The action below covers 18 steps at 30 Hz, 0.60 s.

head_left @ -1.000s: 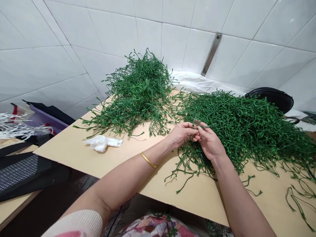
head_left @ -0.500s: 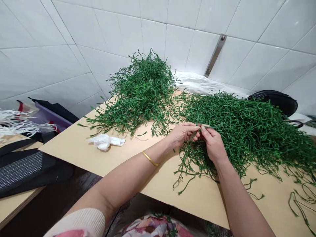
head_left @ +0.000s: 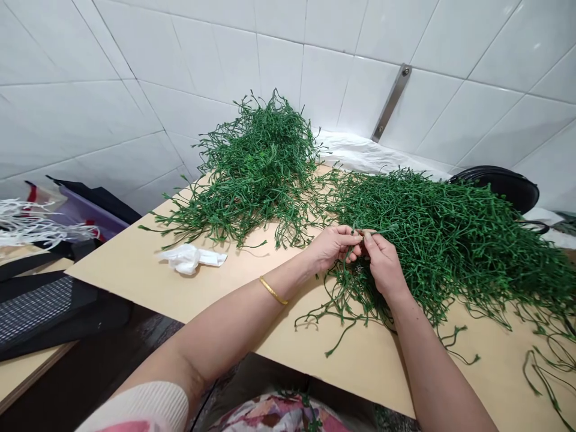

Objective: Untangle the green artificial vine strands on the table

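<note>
the left forearm slants in from the near left, gold bangle (head_left: 273, 290) below the wrist, and its left hand (head_left: 333, 246) pinches a thin green strand (head_left: 355, 232) between thumb and forefinger, other fingers curled under. the right forearm rises from the near right, wrist bent inward, and the right hand (head_left: 383, 262) grips the same work with thumb pressed to forefinger. the fingertips almost meet over the near left edge of the right heap (head_left: 427, 222) of green strands on the table (head_left: 130, 273); the left heap (head_left: 265, 150) lies farther off.
</note>
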Each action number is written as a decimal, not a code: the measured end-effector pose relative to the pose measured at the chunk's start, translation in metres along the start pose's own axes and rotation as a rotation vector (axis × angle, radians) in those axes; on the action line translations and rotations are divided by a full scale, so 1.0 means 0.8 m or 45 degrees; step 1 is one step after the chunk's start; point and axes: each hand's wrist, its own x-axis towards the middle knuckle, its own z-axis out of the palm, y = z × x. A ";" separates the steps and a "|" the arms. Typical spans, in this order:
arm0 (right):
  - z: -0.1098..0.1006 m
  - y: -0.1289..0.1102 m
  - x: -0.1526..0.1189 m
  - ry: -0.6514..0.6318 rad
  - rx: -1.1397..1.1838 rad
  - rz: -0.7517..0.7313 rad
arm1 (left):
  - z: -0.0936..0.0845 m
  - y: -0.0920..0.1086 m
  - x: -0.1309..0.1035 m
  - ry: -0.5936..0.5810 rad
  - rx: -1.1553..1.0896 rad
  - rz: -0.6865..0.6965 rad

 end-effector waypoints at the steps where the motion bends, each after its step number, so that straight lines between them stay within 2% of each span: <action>1: 0.000 0.002 0.000 0.000 -0.030 -0.010 | 0.002 0.000 0.000 0.030 0.009 0.012; 8: -0.002 0.005 0.001 0.127 -0.137 -0.080 | 0.010 -0.006 0.000 0.187 0.058 0.151; 13: -0.001 -0.006 -0.002 0.191 -0.045 -0.068 | 0.012 -0.009 0.000 0.279 0.009 0.219; 18: 0.001 -0.010 -0.002 0.166 0.099 -0.020 | 0.008 -0.006 0.001 0.219 -0.114 0.109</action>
